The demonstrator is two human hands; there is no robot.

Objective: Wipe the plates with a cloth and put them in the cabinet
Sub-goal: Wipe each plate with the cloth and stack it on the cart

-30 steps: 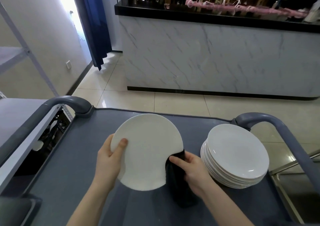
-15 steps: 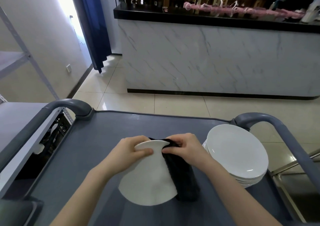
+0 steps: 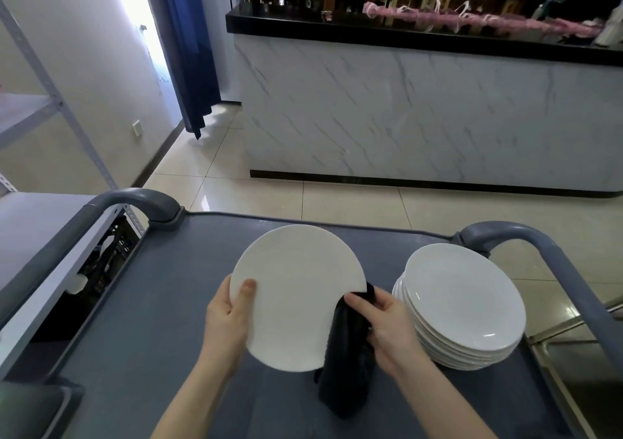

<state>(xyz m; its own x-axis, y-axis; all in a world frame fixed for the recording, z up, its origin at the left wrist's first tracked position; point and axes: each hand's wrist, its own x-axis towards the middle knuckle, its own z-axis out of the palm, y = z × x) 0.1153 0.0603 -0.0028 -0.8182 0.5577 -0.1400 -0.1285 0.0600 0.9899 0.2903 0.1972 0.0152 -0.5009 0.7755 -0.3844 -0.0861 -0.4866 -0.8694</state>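
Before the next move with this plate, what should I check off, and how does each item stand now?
1. Grip: left hand grips the plate at its left rim, thumb on its face: ok.
2. Wiping: right hand pinches the cloth over the plate's right edge: ok.
3. Plate apart from the stack of plates: ok.
4. Stack sits inside the cart edge: ok.
5. Plate wiped all over: cannot tell.
6. Cabinet open and within reach: cannot tell, not in view.
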